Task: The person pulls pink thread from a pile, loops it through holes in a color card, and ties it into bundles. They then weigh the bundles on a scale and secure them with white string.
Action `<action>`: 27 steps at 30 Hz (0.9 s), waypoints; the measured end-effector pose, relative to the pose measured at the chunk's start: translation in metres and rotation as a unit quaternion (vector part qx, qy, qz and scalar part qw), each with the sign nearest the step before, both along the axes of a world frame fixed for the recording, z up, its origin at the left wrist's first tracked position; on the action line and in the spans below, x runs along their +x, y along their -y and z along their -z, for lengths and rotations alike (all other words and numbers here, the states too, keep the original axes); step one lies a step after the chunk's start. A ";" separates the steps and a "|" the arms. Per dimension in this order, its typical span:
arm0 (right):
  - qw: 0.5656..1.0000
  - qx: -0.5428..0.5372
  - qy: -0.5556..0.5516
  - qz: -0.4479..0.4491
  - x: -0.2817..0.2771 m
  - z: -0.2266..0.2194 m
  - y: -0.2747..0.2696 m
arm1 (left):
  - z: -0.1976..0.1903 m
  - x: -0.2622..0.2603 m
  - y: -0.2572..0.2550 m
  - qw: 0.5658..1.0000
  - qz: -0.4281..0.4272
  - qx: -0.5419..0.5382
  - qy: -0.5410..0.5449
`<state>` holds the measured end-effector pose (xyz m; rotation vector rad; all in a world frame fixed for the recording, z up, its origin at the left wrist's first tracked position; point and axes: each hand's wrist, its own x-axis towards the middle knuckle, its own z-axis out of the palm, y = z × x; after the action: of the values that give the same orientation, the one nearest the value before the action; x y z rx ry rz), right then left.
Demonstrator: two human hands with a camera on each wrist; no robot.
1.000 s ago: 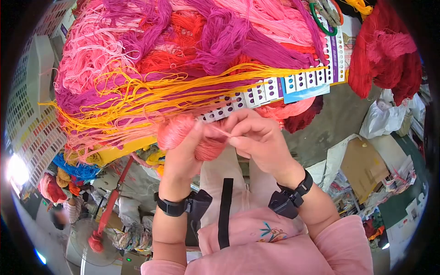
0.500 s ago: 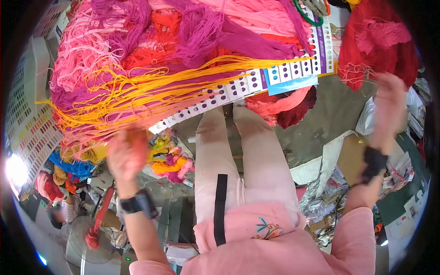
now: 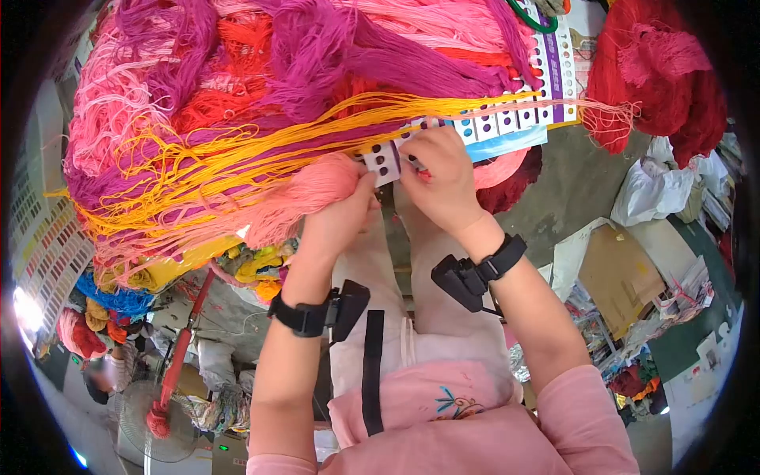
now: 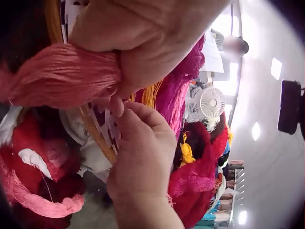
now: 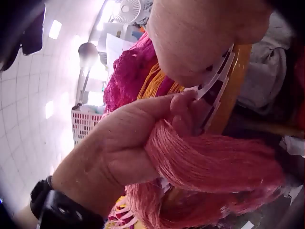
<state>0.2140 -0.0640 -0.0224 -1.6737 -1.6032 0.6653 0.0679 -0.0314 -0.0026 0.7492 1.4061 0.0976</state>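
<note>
In the head view, my left hand point(image 3: 336, 229) holds a coral-pink skein of thread point(image 3: 305, 198), whose strands trail left over the heap. The right wrist view shows that skein point(image 5: 214, 162) looped through the left hand point(image 5: 126, 138). My right hand point(image 3: 443, 178), fingers curled, meets the left at the table's near edge and pinches a white punched card point(image 3: 383, 162) between them. In the left wrist view, the right hand's thumb and forefinger point(image 4: 143, 157) come together just below the skein. A long coral strand point(image 3: 586, 104) runs across the cards to the right.
Yellow strands point(image 3: 237, 150) and purple thread point(image 3: 317, 55) lie heaped on the table. Dark red yarn point(image 3: 657, 71) hangs at the far right. Beneath the table edge are more pink skeins point(image 3: 507, 170). A fan point(image 3: 158, 423) stands at lower left.
Both hands drew apart, the right swinging far right and the left going left with the skein. They are now back together at the cards; a coral strand lies stretched across to the right.
</note>
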 end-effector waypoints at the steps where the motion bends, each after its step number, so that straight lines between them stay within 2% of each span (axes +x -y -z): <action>1: 1.000 0.004 -0.005 -0.009 0.000 -0.003 0.002 | -0.004 0.001 0.000 1.000 0.002 -0.002 0.000; 3: 0.999 0.011 -0.002 -0.030 -0.008 -0.009 0.004 | -0.011 0.002 -0.004 0.997 -0.055 -0.032 0.039; 4: 0.998 0.020 0.001 -0.052 -0.011 -0.010 0.005 | -0.010 0.002 -0.004 0.997 -0.053 -0.032 0.037; 6: 0.997 0.016 0.000 -0.071 -0.006 -0.004 0.007 | -0.003 0.007 -0.004 0.985 -0.115 -0.017 0.129; 10: 0.993 -0.036 -0.079 -0.082 0.001 -0.006 0.004 | 0.002 0.008 -0.002 0.991 -0.097 -0.064 0.061; 12: 0.990 -0.057 -0.100 -0.077 -0.001 -0.008 0.004 | -0.011 0.000 -0.007 0.992 -0.087 0.003 0.088; 13: 0.994 -0.031 -0.090 -0.052 -0.003 -0.008 0.003 | -0.013 -0.004 -0.009 0.974 -0.189 0.003 0.124; 14: 0.996 -0.004 -0.080 -0.026 -0.004 -0.007 0.003 | -0.017 -0.015 -0.014 0.975 -0.186 0.002 0.123; 15: 0.996 -0.006 -0.082 -0.023 -0.003 -0.005 0.005 | -0.023 -0.031 -0.019 0.922 -0.275 -0.107 0.251; 16: 0.995 -0.012 -0.093 -0.034 -0.002 -0.002 0.006 | -0.028 -0.040 -0.022 0.833 -0.356 -0.211 0.367; 18: 0.993 -0.014 -0.105 -0.046 -0.003 0.000 0.005 | -0.027 -0.036 -0.025 0.840 -0.332 -0.207 0.377; 19: 0.978 -0.068 -0.198 -0.002 -0.003 -0.002 0.006 | -0.021 -0.023 -0.024 0.900 -0.215 -0.182 0.332; 20: 0.950 -0.122 -0.285 0.041 -0.002 -0.004 0.006 | -0.015 -0.009 -0.022 0.942 -0.093 -0.154 0.283; 21: 0.951 -0.124 -0.282 0.040 0.000 -0.003 0.005 | -0.018 0.002 -0.023 0.975 0.045 -0.134 0.170; 22: 0.958 -0.117 -0.260 0.017 0.001 -0.002 0.004 | -0.018 0.000 -0.024 0.974 0.042 -0.136 0.173; 24: 0.965 -0.112 -0.237 -0.004 0.000 -0.002 0.003 | -0.017 -0.015 -0.028 0.991 0.096 -0.074 0.060; 25: 0.985 -0.091 -0.144 -0.021 -0.005 -0.003 0.000 | -0.044 -0.029 -0.032 0.999 -0.023 -0.022 0.014; 26: 0.996 -0.068 -0.051 -0.037 -0.008 -0.005 -0.001 | -0.057 -0.055 -0.041 0.996 -0.084 0.000 0.025; 27: 0.996 -0.071 -0.020 -0.044 -0.009 -0.003 0.001 | -0.067 -0.087 -0.052 0.989 -0.070 0.051 0.116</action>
<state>0.2046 -0.0646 -0.0196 -1.6861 -1.6408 0.8698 -0.0193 0.0203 0.0639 0.6991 1.2371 0.3579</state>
